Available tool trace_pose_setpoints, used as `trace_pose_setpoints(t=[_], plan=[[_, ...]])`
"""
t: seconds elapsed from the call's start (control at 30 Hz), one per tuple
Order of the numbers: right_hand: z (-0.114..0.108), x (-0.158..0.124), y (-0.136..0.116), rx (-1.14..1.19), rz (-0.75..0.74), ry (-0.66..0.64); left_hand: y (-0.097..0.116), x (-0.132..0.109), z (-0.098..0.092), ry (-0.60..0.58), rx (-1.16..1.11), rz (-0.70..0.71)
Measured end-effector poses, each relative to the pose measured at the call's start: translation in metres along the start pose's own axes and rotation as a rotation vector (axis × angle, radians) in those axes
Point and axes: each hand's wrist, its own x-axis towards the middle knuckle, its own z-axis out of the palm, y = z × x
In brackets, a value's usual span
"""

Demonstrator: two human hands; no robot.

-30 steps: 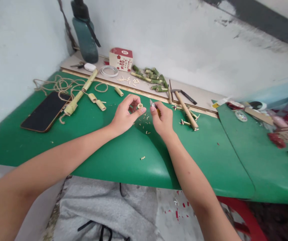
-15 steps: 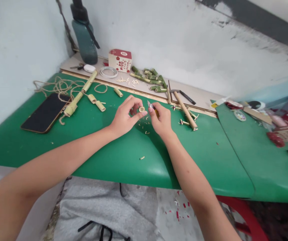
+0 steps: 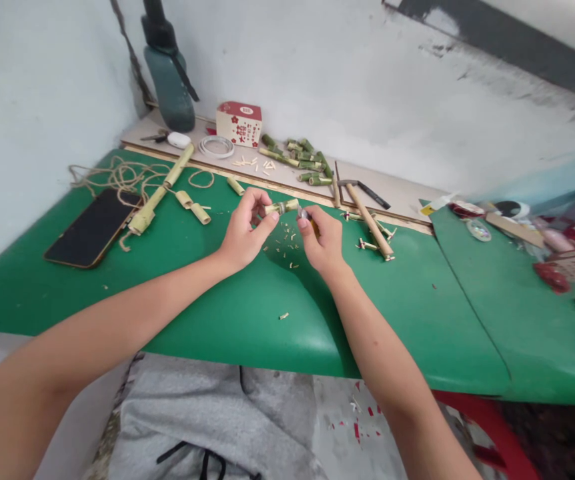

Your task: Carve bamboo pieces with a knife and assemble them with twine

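My left hand [image 3: 245,230] pinches a short bamboo tube [image 3: 281,207], held sideways just above the green table [image 3: 207,300]. My right hand [image 3: 320,240] is closed around a small knife [image 3: 305,215] with a yellowish handle; its blade tip sits close to the tube's right end. Small bamboo shavings [image 3: 285,243] lie on the green surface under both hands.
A black phone [image 3: 92,227], twine [image 3: 117,175], a long bamboo stick [image 3: 160,190] and short cut tubes [image 3: 195,207] lie at the left. Green bamboo pieces [image 3: 302,157], a red-and-white box [image 3: 239,123], a hammer [image 3: 367,217] and a dark bottle [image 3: 167,80] sit behind. Clutter fills the right end.
My left hand has turned the bamboo tube from end-on to sideways and lifted it slightly. The right hand with the knife has stayed close beside it.
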Motion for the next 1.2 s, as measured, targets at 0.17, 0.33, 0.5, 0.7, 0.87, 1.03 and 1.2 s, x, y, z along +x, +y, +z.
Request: trace_pose_setpoints(t=[0.17,0.33,0.5,0.7,0.87,1.03,1.2], plan=[[0.000,0.000,0.002,0.010,0.008,-0.009,-0.005,0.005,0.003,0.061,-0.079,-0.067],[0.002,0.003,0.009,-0.108,0.088,-0.101,-0.008,0.006,0.002,0.051,-0.099,-0.090],[0.001,0.008,0.025,-0.258,0.253,-0.130,-0.007,0.006,0.001,0.059,-0.119,-0.096],[-0.005,0.009,0.039,-0.268,0.322,-0.067,-0.012,0.007,0.002,0.048,-0.139,-0.148],[-0.004,0.008,0.035,-0.224,0.278,-0.057,-0.009,0.007,0.003,0.037,-0.180,-0.189],[-0.004,0.007,0.025,-0.120,0.167,0.001,0.005,0.007,0.004,0.037,-0.256,-0.300],[-0.001,0.004,0.011,-0.032,0.064,-0.040,0.013,0.007,0.004,-0.031,-0.359,-0.404]])
